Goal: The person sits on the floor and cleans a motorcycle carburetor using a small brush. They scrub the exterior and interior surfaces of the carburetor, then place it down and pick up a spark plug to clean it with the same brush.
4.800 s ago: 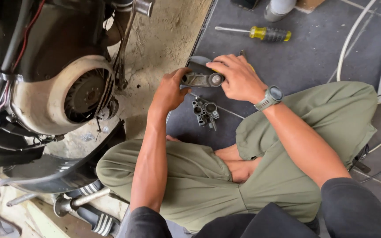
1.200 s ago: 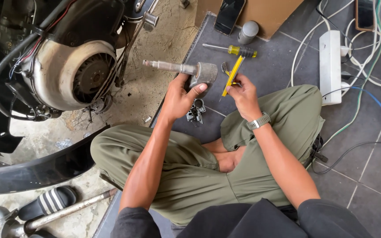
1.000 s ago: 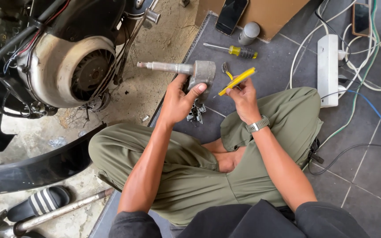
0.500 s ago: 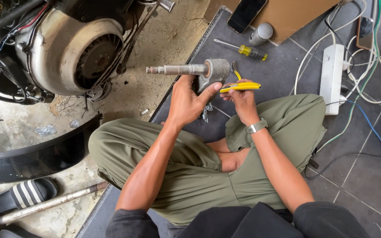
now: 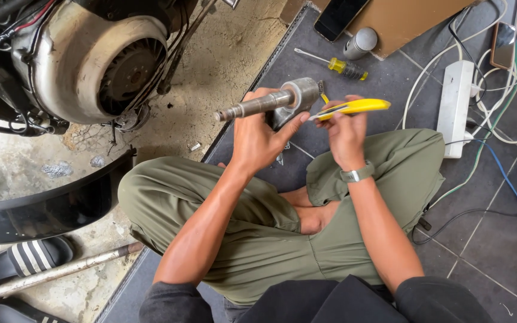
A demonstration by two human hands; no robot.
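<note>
Your left hand (image 5: 261,134) is wrapping shut around a grey metal shaft assembly (image 5: 270,103), holding it level above your knees, its stepped spindle pointing toward the scooter engine (image 5: 91,60). Your right hand (image 5: 345,128) is pinching closed on a yellow utility knife (image 5: 354,107), its tip meeting the round metal head. Both forearms are reaching forward, wrists raised. The shaft is looking dull and machined, the knife smooth plastic. A yellow-handled screwdriver (image 5: 339,66) is lying on the dark floor mat (image 5: 390,78).
</note>
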